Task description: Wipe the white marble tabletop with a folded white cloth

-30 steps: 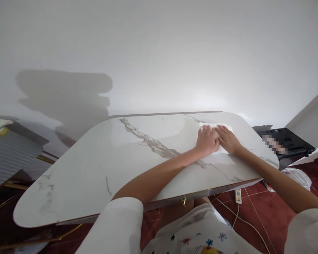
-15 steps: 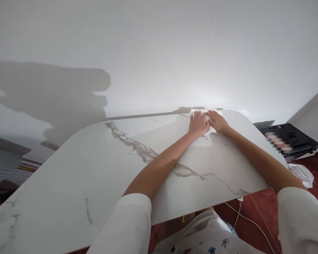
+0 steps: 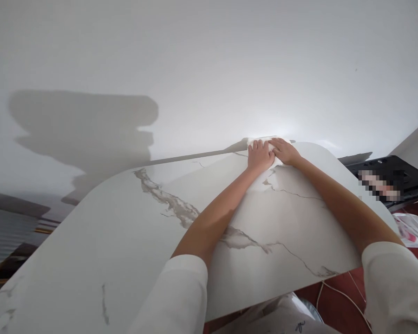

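A white cloth (image 3: 277, 162) lies bunched at the far edge of a white marble-patterned table (image 3: 153, 260), close to the wall. My left hand (image 3: 260, 156) presses down on its left part, fingers pointing toward the wall. On the right part rests my right hand (image 3: 285, 152), angled inward, its fingertips near the left thumb. Both hands grip the cloth against the tabletop and hide much of it. Whether it is a cloth or thick tissue is hard to make out.
The white wall (image 3: 209, 83) stands right behind the table. At the right is a black case-like object (image 3: 413, 176), partly blurred out, with a white plastic bag (image 3: 413, 230) below it. A pale cable (image 3: 344, 297) runs over the red floor (image 3: 310, 297).
The view has shifted a little. Both hands and the cloth have slid slightly farther toward the wall, still together.
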### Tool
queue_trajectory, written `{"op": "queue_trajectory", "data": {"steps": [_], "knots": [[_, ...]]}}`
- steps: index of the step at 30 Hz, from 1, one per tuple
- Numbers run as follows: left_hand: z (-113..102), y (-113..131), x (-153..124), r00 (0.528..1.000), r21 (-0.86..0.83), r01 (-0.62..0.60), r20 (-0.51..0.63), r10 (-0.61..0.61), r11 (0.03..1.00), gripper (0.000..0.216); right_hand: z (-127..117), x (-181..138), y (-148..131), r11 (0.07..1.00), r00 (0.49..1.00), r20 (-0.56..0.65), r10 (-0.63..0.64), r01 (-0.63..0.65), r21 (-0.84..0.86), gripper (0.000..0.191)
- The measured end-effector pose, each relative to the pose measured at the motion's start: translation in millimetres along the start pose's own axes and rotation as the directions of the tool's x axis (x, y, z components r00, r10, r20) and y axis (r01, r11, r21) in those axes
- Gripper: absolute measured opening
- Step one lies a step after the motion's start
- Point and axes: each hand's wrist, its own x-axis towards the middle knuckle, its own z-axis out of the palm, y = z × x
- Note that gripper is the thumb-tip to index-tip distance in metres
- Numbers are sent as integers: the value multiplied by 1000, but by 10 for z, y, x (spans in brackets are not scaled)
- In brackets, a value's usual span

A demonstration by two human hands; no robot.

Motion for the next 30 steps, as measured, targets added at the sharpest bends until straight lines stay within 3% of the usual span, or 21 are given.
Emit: {"op": "queue_trajectory", "data": {"steps": [6,10,17,30], "knots": [[93,311,126,1000,9,14,-5,-14,1000,49,-22,-41,467,999,1000,14,17,-18,39,54],[108,422,131,1000,-5,1,6,-1,1000,53,-32,-111,604,999,1000,-9,28,-28,37,55],[40,459,-101,999,-33,-40,20,40,999,54,-69,-410,444,999,999,-42,-31,31,-11,56],[-188,700,-937,990,-45,-129,50,131,991,58,-275,-1385,-33,998,999,-42,-9,6,-67,56]]}}
